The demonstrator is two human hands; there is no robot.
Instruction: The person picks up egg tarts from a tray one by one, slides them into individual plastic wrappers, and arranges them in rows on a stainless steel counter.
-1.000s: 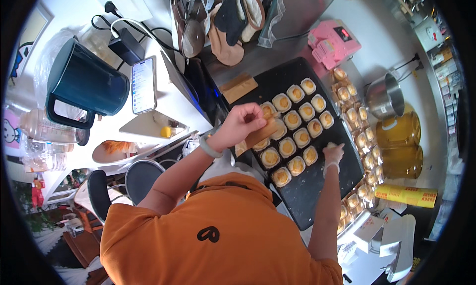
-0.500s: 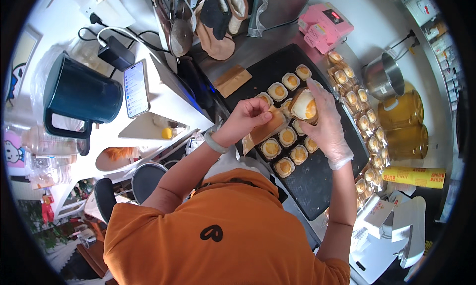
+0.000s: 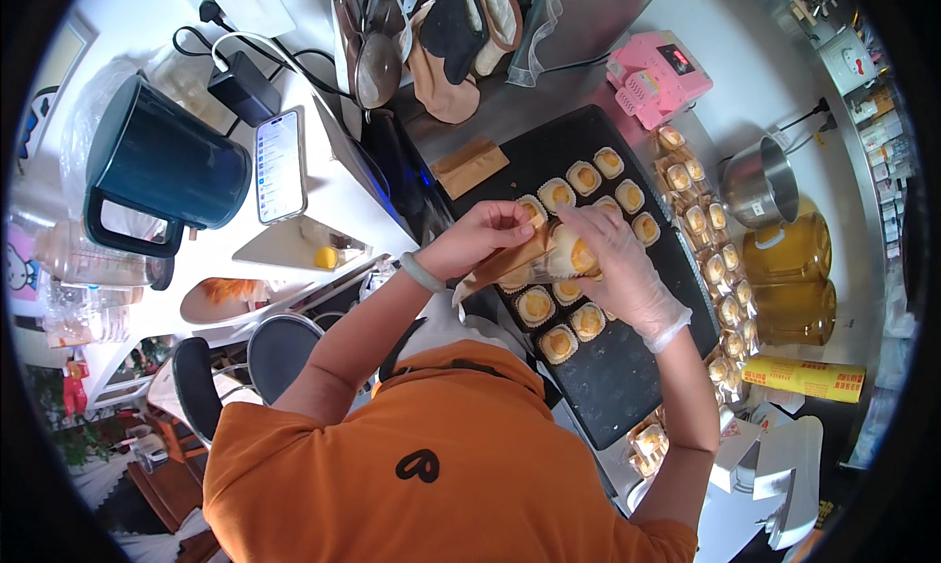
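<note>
A pale cake [image 3: 569, 256] is beside a brown bag [image 3: 498, 267].

Room to pass opens low on the black tray [image 3: 622, 396], right of centre; loose pastries [image 3: 534, 306] crowd above, wrapped pastries [image 3: 728, 311] right, a pink machine [image 3: 655, 81] upper right.

Cool, bright light fills the scene around the black tray [image 3: 627, 391], whose matt face stays dark. Left of the tray, the white shelf unit [image 3: 338, 210] is nearly washed out and the phone screen [image 3: 280, 166] shines. Right of it, clear wrappers [image 3: 730, 313] glint and the steel pot [image 3: 760, 186] carries bright reflections. Over the tray, the gloved fingers [image 3: 593, 235] look slightly soft. Far out on both sides of the tray, straight edges bow, small details smear and a black rim closes in.
</note>
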